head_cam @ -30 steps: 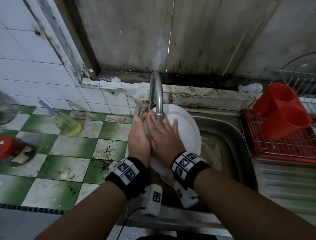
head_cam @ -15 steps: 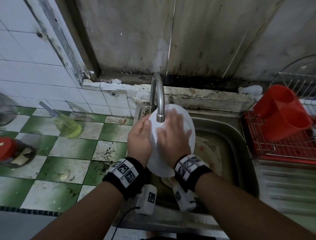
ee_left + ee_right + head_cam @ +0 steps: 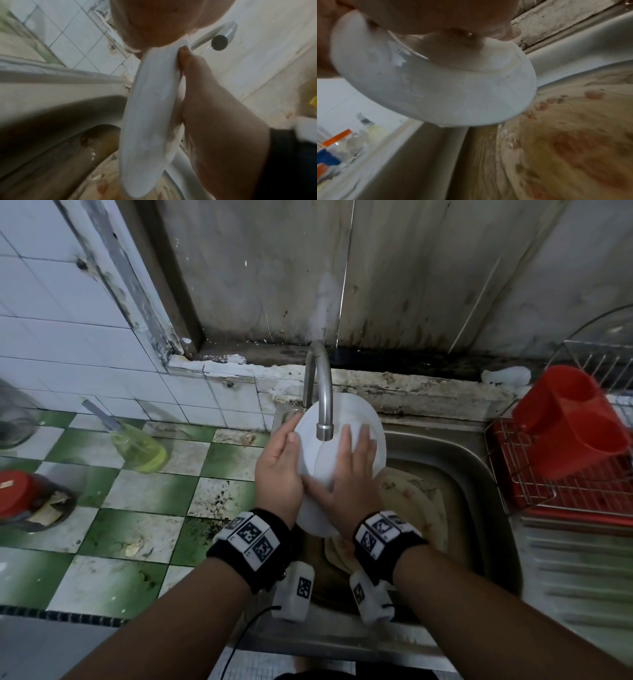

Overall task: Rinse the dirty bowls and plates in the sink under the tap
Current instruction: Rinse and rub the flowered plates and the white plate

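The right hand point(image 3: 346, 474) has slid across the white plate point(image 3: 363, 419), fingers spread flat, rubbing; the left hand point(image 3: 279, 470) grips its rim, tilting it steeper under the tap point(image 3: 323, 405) above the sink point(image 3: 479, 474): rinsing continues.

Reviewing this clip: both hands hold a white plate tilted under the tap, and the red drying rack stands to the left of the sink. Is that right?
Not quite. The red drying rack stands to the right of the sink, as the head view shows. The rest holds: the left hand and right hand hold the white plate tilted under the tap.
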